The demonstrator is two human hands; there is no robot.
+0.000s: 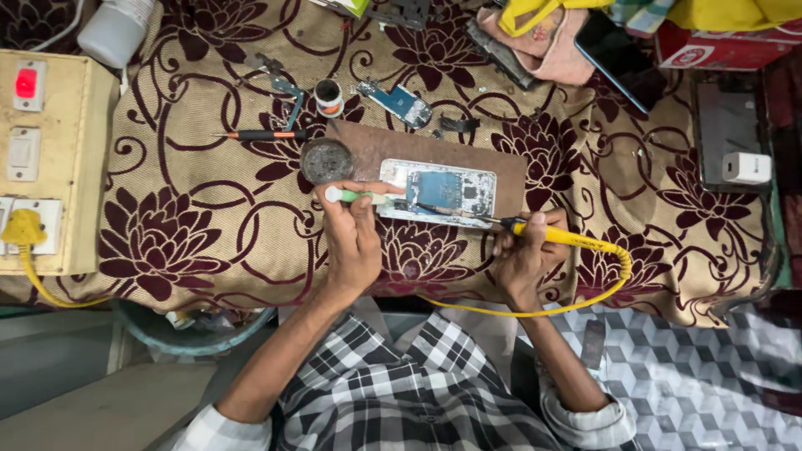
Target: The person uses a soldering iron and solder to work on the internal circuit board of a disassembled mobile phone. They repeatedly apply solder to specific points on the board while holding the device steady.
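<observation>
Over opened phone [438,193]: left hand [352,238] grips green-handled tool [361,197], right hand [523,250] grips soldering iron [551,235].

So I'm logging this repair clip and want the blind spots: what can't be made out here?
- Head view: where the soldering iron tip touches the opened phone is too small to tell.
- The left hand covers most of the green-handled tool.
- The top edge cuts off the yellow cloth.

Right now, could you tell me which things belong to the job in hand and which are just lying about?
In use: opened phone, yellow soldering iron in right hand, green-handled tool in left hand, brown mat.
Lying about: screwdriver, small circuit board, white charger.
</observation>
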